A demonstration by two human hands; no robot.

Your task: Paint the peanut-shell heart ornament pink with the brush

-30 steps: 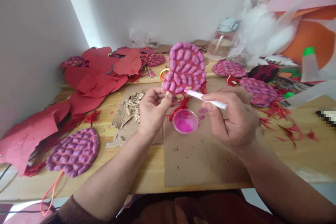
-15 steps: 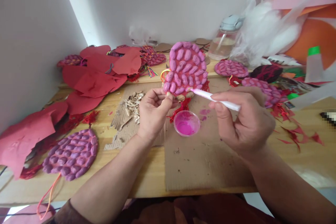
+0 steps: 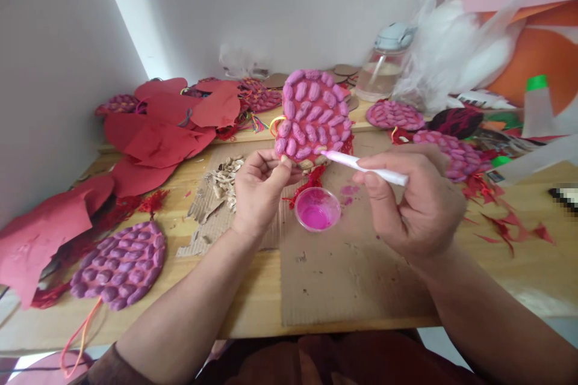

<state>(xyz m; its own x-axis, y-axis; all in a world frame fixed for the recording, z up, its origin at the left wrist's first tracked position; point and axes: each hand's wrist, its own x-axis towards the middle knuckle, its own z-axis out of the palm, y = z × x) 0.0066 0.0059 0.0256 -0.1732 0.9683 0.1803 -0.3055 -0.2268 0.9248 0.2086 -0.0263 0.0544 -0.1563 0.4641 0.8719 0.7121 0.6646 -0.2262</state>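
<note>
My left hand pinches the lower edge of a round ornament covered in pink-painted peanut shells and holds it upright above the table. A red tassel hangs from its bottom. My right hand grips a white brush whose tip touches the ornament's lower rim. Just below the ornament a small clear cup of pink paint stands on a cardboard sheet.
A finished purple ornament lies at the front left. Red paper pieces, a heap of peanut shells, more ornaments, a water bottle and a green-capped glue bottle crowd the back and right of the wooden table.
The ornament and my left hand have shifted slightly left. The brush drew back to the right, then returned to touch the ornament's lower rim.
</note>
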